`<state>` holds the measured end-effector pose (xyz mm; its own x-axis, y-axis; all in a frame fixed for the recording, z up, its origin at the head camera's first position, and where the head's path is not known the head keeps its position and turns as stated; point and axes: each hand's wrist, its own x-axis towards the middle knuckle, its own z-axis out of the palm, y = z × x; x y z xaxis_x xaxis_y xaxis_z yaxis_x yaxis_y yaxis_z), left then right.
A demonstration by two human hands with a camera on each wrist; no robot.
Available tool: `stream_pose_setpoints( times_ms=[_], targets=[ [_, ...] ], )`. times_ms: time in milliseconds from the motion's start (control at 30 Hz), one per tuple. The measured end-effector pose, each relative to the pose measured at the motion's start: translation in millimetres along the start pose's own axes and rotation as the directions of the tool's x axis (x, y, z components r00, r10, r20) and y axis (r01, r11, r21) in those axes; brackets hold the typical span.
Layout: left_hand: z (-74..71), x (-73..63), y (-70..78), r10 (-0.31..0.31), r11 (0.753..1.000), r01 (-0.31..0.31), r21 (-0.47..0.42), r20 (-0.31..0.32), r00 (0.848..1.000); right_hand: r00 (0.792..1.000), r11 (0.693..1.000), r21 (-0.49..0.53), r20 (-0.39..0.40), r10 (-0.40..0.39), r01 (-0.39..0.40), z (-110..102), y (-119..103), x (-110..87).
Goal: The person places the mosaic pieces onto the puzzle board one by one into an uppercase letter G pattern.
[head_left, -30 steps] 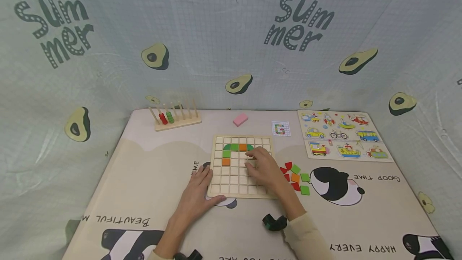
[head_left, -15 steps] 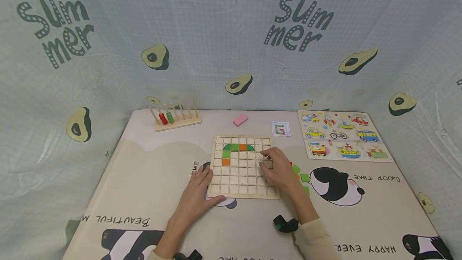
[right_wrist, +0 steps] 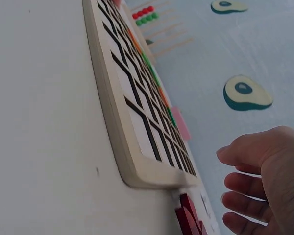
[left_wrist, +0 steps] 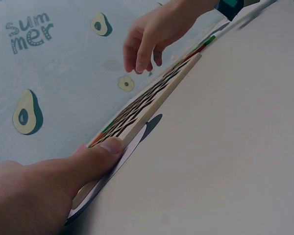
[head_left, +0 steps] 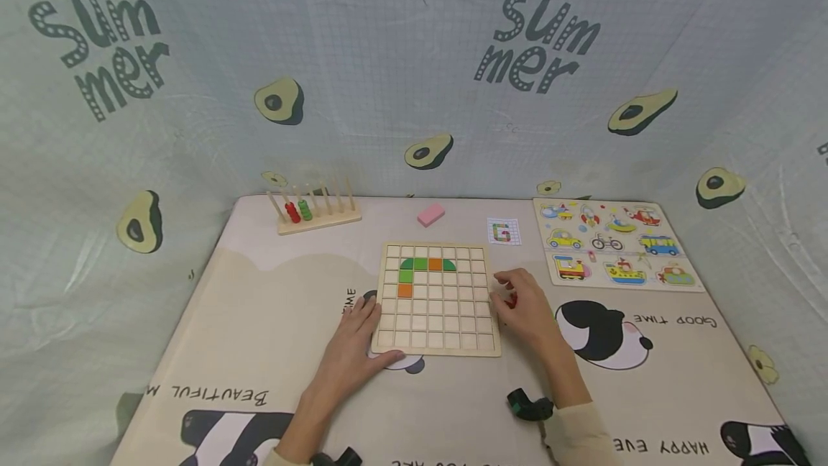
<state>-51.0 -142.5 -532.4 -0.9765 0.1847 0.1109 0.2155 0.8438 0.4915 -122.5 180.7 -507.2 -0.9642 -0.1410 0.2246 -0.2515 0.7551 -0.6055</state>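
A square wooden grid board [head_left: 435, 322] lies at the middle of the table, with green and orange tiles set in its upper left cells; the two upper corner tiles are rounded green ones. My left hand [head_left: 354, 336] rests flat along its left side, fingers straight, and the thumb [left_wrist: 110, 146] lies on the near edge. Just beyond the right edge hovers my right hand [head_left: 527, 308], fingers loosely bent and nothing seen between them. Below it, red pieces [right_wrist: 188, 218] lie by the board's corner in the right wrist view. In the head view that hand hides most loose tiles.
Behind the board lie a pink block [head_left: 430, 215] and a small pattern card [head_left: 504, 231]. A wooden peg rack [head_left: 319, 221] with red and green beads stands at back left. A vehicle picture puzzle [head_left: 617, 241] lies at back right.
My right hand has moved right, from over the green corner tile to beyond the board's right edge, uncovering that tile and covering the loose pieces. The left hand stays in place.
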Motion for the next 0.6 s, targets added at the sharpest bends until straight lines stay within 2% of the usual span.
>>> stream_pose_setpoints(
  times_ms=[300,600],
  targets=[
    [-0.1,-0.2,-0.2,0.000,1.000,0.000,0.008,0.007,1.000,0.997,0.997,-0.005,0.018,0.078,-0.077,-17,21,1.0],
    [-0.8,0.2,0.5,0.001,1.000,-0.001,0.006,0.004,1.000,0.984,0.987,-0.032,0.086,0.159,-0.156,-27,39,-0.7]
  ],
)
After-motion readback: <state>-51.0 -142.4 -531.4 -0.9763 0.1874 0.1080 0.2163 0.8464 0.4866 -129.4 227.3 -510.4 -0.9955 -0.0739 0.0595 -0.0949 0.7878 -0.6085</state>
